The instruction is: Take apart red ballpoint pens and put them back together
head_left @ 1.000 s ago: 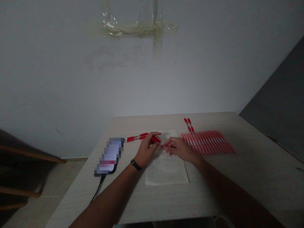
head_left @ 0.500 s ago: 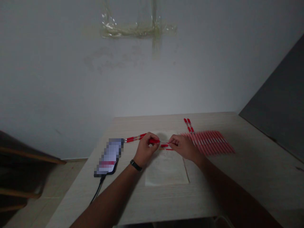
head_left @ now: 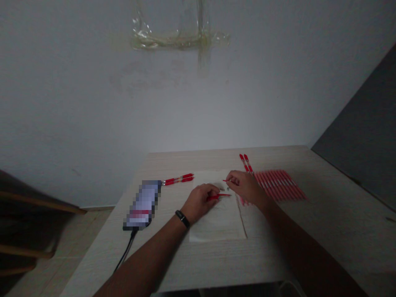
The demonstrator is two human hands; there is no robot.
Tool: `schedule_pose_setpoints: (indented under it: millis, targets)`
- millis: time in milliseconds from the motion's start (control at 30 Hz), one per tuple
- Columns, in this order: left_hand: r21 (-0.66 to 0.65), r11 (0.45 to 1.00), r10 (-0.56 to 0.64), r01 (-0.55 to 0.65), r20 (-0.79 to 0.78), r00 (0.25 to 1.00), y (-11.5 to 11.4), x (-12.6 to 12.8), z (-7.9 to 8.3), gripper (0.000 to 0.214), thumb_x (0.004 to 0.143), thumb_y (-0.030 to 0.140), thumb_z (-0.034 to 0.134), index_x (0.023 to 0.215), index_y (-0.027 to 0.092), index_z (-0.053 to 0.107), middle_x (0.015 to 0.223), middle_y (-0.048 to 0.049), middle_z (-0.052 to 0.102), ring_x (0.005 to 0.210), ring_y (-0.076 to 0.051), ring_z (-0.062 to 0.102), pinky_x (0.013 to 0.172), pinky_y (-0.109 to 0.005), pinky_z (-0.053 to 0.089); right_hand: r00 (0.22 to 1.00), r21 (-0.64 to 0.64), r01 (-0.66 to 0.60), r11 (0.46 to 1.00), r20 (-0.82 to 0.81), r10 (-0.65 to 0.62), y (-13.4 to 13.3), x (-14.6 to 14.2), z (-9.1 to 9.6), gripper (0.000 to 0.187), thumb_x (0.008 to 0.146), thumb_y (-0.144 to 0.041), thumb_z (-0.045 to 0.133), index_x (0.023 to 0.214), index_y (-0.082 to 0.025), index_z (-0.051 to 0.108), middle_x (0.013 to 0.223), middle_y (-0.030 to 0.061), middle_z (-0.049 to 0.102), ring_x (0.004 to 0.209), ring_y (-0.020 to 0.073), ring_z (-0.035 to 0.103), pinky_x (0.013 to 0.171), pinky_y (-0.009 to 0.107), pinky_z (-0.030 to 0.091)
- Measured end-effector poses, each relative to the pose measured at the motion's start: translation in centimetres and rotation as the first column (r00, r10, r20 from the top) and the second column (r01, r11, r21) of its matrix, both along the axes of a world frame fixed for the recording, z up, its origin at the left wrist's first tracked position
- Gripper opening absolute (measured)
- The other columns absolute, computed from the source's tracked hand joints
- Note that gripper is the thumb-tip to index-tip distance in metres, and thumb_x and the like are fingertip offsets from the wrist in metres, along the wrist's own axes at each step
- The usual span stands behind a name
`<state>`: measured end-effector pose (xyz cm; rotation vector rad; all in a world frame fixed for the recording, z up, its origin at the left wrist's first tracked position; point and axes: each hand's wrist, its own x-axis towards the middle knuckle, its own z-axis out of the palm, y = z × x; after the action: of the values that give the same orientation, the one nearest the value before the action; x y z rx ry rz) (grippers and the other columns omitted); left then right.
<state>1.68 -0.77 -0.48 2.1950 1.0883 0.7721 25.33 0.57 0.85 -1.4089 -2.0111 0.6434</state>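
My left hand [head_left: 200, 201] rests low on a white paper sheet [head_left: 216, 222] and holds a red pen part [head_left: 220, 196] against it. My right hand [head_left: 246, 186] is just beyond, fingers pinched on a thin red piece [head_left: 225, 180] that may be a refill. A row of several red pens [head_left: 280, 185] lies to the right of my right hand, partly hidden by it. Two red pens [head_left: 178, 179] lie left of the sheet, and two more [head_left: 246, 162] at the back.
A phone [head_left: 142, 204] with a dark cable [head_left: 126, 251] lies at the left of the wooden table [head_left: 324, 222]. A grey wall with old tape marks [head_left: 181, 39] stands behind. Dark chair rails [head_left: 27, 218] show at far left.
The hands, joined on one pen a second ago, have pulled apart. My left hand dropped onto the sheet with its part; my right hand moved right and back with the thin piece.
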Motion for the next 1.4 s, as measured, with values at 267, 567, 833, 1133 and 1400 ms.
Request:
schedule_pose_setpoints:
  millis: [267, 567, 833, 1133, 1400]
  targets:
    - [-0.013, 0.997, -0.076, 0.076, -0.040, 0.996, -0.2, 0.1, 0.0, 0.028, 0.079, 0.018, 0.077, 0.105, 0.022, 0.070, 0.094, -0.0023, 0.072, 0.086, -0.019, 0.064, 0.083, -0.032, 0.049, 0.999, -0.089, -0.039, 0.995, 0.006, 0.040, -0.6, 0.0, 0.5, 0.013, 0.094, -0.032, 0.058, 0.095, -0.020, 0.065, 0.077, 0.0003, 0.069, 0.036, 0.0059, 0.050, 0.035, 0.018, 0.032]
    - [-0.086, 0.976, -0.201, 0.201, 0.004, 0.980, -0.5, 0.0, 0.0, 0.022, 0.079, 0.015, 0.074, 0.099, 0.019, 0.066, 0.090, -0.0014, 0.068, 0.077, -0.015, 0.061, 0.072, -0.026, 0.047, 0.986, 0.027, -0.113, 0.993, 0.128, 0.109, -0.5, -0.2, 1.5, 0.006, 0.087, -0.020, 0.065, 0.088, -0.019, 0.071, 0.075, 0.0015, 0.070, 0.066, 0.0139, 0.064, 0.059, 0.023, 0.043]
    - [-0.048, 0.996, -0.070, 0.071, 0.009, 0.997, -0.6, 0.0, 0.6, 0.011, 0.087, 0.026, 0.068, 0.093, 0.018, 0.066, 0.086, -0.0023, 0.066, 0.073, -0.014, 0.056, 0.067, -0.026, 0.043, 0.960, 0.005, -0.225, 0.974, 0.170, 0.221, -0.7, -0.5, 1.5, 0.006, 0.088, -0.021, 0.065, 0.088, -0.018, 0.070, 0.078, 0.0018, 0.068, 0.070, 0.0142, 0.060, 0.063, 0.024, 0.039]
    - [0.004, 0.999, 0.052, -0.052, -0.045, 0.998, -0.2, -0.2, 0.6, 0.010, 0.089, 0.027, 0.065, 0.090, 0.018, 0.069, 0.086, -0.0043, 0.068, 0.077, -0.017, 0.059, 0.068, -0.027, 0.043, 0.937, -0.018, -0.279, 0.960, 0.215, 0.276, -1.2, -1.8, 0.8, 0.002, 0.089, -0.020, 0.066, 0.091, -0.018, 0.067, 0.086, 0.0027, 0.068, 0.078, 0.0158, 0.059, 0.069, 0.025, 0.039]
    - [0.018, 0.997, 0.078, -0.077, -0.107, 0.991, 0.1, -0.5, 0.0, 0.008, 0.087, 0.023, 0.064, 0.084, 0.018, 0.069, 0.084, -0.0046, 0.068, 0.076, -0.017, 0.060, 0.068, -0.027, 0.043, 0.919, -0.039, -0.265, 0.964, 0.292, 0.264, -0.9, -0.9, 0.6, 0.006, 0.087, -0.020, 0.068, 0.092, -0.018, 0.067, 0.085, 0.0026, 0.067, 0.077, 0.0159, 0.059, 0.066, 0.025, 0.036]
